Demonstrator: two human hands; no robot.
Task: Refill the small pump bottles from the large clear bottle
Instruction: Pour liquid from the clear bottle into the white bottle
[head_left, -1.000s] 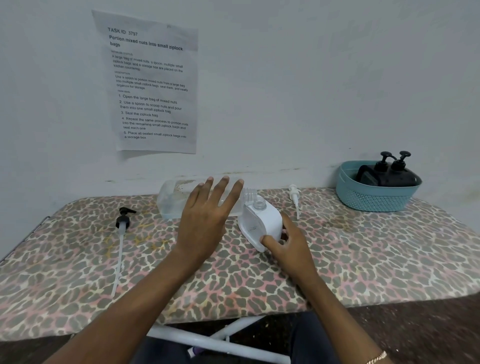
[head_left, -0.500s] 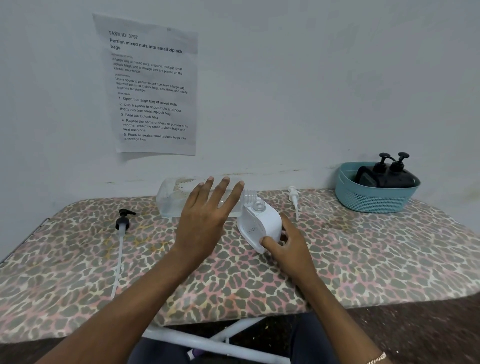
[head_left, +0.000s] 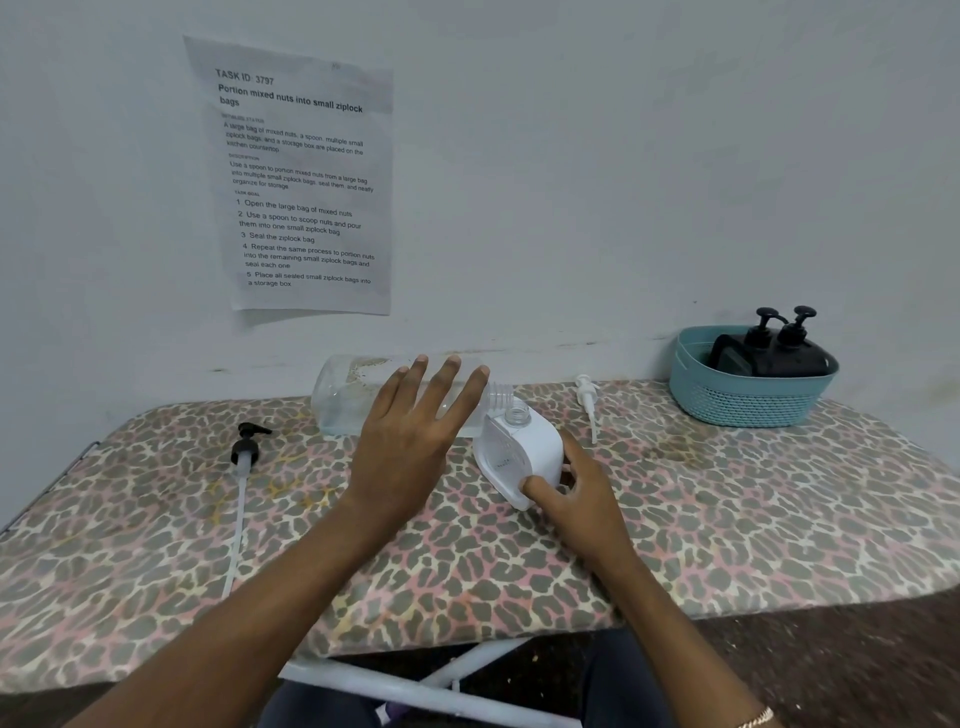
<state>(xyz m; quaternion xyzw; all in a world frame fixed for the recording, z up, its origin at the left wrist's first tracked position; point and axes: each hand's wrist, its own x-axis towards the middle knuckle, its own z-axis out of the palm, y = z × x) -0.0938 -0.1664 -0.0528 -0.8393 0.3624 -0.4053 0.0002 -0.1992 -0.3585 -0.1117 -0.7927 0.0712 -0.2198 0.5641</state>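
Observation:
The large clear bottle (head_left: 345, 397) lies on its side at the back of the table, a little liquid low in it, its open neck pointing right. That neck reaches the open mouth of a small white bottle (head_left: 519, 449), which is tilted toward the left. My right hand (head_left: 576, 493) grips the white bottle low on its body, thumb on the front. My left hand (head_left: 410, 431) is spread flat with straight fingers over the clear bottle's middle; whether it touches the bottle is unclear.
A black pump head with a long tube (head_left: 247, 449) lies at the left. A white pump head (head_left: 587, 400) lies right of the bottles. A teal basket (head_left: 737, 400) at the back right holds two black pump bottles (head_left: 774, 353). The table (head_left: 727, 519) has a leopard-print cover.

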